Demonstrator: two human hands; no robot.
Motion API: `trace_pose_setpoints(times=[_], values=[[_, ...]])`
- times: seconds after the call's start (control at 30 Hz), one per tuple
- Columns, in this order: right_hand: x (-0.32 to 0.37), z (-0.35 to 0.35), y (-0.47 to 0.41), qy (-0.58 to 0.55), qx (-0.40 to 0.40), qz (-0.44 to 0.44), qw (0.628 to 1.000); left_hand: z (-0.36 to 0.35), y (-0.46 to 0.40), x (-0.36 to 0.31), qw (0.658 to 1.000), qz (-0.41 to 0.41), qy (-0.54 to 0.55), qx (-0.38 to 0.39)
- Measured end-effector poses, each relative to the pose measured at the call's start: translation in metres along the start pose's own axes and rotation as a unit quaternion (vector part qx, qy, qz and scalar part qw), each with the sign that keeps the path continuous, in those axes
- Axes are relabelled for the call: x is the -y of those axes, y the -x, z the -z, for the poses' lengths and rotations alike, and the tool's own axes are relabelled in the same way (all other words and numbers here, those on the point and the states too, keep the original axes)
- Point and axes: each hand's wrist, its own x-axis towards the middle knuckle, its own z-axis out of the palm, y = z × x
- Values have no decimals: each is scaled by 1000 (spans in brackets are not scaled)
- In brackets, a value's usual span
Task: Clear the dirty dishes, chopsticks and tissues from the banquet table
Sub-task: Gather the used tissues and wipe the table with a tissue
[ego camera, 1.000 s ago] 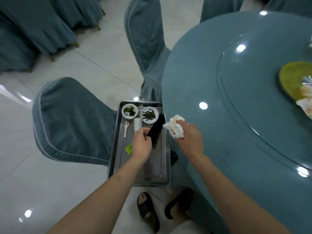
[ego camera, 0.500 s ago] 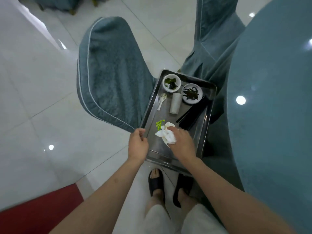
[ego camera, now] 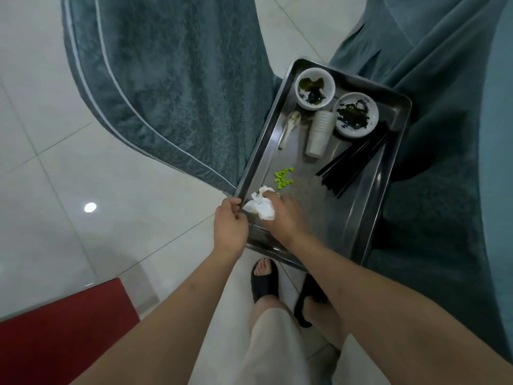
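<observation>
A steel tray (ego camera: 358,218) rests on a covered chair seat. On it stand a white bowl with dark greens (ego camera: 315,88), a small white dish with dark scraps (ego camera: 356,115), a white spoon (ego camera: 290,127), a stack of white cups lying on its side (ego camera: 319,134), black chopsticks (ego camera: 352,165) and a small heap of green beans (ego camera: 283,177). My left hand (ego camera: 230,225) grips the tray's near left rim. My right hand (ego camera: 283,215) holds a crumpled white tissue (ego camera: 262,207) low over the tray's near left corner.
A teal covered chair back (ego camera: 166,87) stands left of the tray. The teal tablecloth (ego camera: 449,134) hangs at the right. White floor tiles (ego camera: 69,190) and a red mat (ego camera: 61,337) lie at the left. My feet in black sandals (ego camera: 265,279) are just below the tray.
My left hand let go of the chopsticks on the tray and took the tray's left rim. My right hand brought the tissue from the table edge down into the tray's near corner.
</observation>
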Motion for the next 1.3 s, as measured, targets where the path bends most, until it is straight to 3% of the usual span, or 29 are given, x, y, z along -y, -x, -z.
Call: trace_pose_setpoints(times=[0.23, 0.57, 1.0, 1.3], values=[[-7, -20, 2, 24, 42, 10, 999, -3, -9, -3, 1000, 9, 4, 5], [21, 32, 27, -42, 90, -18, 995, 23, 11, -47, 1000, 2, 3, -3], [67, 157, 79, -104, -82, -28, 991, 47, 56, -145, 994, -106, -15, 22], [63, 259, 154, -122, -258, -58, 957, 9, 133, -237, 976, -180, 2, 121]])
